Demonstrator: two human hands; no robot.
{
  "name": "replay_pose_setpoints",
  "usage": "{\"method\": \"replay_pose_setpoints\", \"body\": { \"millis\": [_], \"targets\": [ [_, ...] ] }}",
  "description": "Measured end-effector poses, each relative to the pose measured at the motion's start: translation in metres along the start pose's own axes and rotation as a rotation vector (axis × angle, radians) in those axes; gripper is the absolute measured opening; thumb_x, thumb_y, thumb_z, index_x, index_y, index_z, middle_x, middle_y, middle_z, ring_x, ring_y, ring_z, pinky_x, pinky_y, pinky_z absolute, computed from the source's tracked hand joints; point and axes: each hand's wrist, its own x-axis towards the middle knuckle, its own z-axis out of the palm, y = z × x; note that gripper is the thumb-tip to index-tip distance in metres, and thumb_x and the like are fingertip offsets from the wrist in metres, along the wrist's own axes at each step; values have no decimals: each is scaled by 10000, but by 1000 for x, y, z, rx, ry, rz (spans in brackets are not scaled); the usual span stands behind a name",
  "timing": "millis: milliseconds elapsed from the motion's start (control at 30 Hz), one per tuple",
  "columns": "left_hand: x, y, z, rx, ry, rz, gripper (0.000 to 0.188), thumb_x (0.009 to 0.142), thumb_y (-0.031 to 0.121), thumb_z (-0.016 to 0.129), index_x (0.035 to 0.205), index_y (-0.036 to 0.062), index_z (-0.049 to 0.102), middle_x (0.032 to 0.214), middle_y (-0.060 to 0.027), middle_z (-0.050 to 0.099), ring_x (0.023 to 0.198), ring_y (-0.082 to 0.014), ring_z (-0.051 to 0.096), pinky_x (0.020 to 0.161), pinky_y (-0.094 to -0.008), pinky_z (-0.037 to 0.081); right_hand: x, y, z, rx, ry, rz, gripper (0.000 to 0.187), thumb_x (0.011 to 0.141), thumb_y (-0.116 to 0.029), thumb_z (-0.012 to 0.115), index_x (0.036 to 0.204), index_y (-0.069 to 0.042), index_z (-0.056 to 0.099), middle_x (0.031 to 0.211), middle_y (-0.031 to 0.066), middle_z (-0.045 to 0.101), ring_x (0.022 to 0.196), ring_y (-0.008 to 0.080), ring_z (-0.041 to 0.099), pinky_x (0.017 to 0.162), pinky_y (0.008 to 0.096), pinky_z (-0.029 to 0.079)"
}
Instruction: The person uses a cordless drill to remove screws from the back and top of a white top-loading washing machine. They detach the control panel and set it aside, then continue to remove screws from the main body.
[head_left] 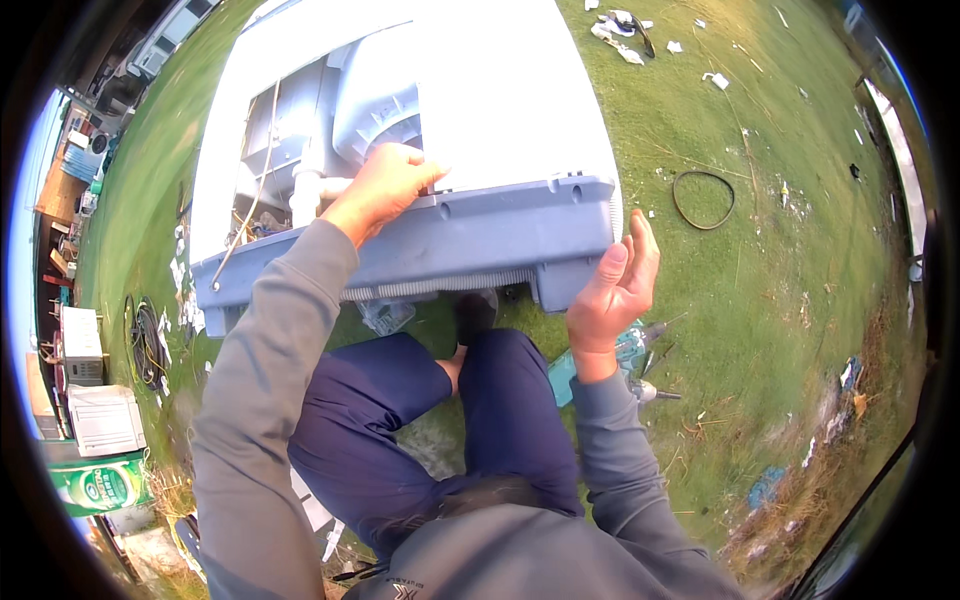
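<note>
The white machine (520,100) is right in front of you on the green ground (790,330), its grey-blue base (450,240) facing you. Its long axis seems to run away from you, toward the top of the view, where the far end is cut off. The base lies across that axis, its near edge rising a little from left to right.

Your left hand (385,185) reaches over the base to the lower right corner of the opening (285,125). Its grip is nearly closed, thumb and fingers drawn together at the rim; you cannot tell whether something small is pinched there.

Your right hand (615,290) is just beside the base's right corner, palm turned inward. That grip is wide, thumb apart from the fingers, with nothing in it; whether the palm touches the corner is unclear.

Inside the opening you have a pale tub (375,95) and a white pipe (306,195), which sits left of your left hand. A thin cord (262,165) slants down to the base's left end. A ribbed hose (440,287) runs along under the base.

A teal drill (630,347) lies by your right wrist, partly hidden. Farther right, a black loop (679,202) lies flat.
</note>
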Motion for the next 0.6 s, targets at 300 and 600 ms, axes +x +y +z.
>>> {"method": "replay_pose_setpoints", "body": {
  "millis": [300,600],
  "targets": [
    [-15,20,-1,-49,-47,-32,282,955,345,727,830,108,638,773,56,531,665,-29,432,615,-200,364,-8,5,-2,304,55,72,411,1035,-341,535,1142,39,654,1111,167,665,1063,284,633,977,383,475],
    [-12,13,-3,32,-36,78,199,978,276,677,863,127,610,771,94,492,669,-6,407,614,-186,337,-3,9,3,470,154,171,477,1032,-381,558,1228,49,626,1158,169,689,1114,277,648,1006,379,475]
  ]
}}
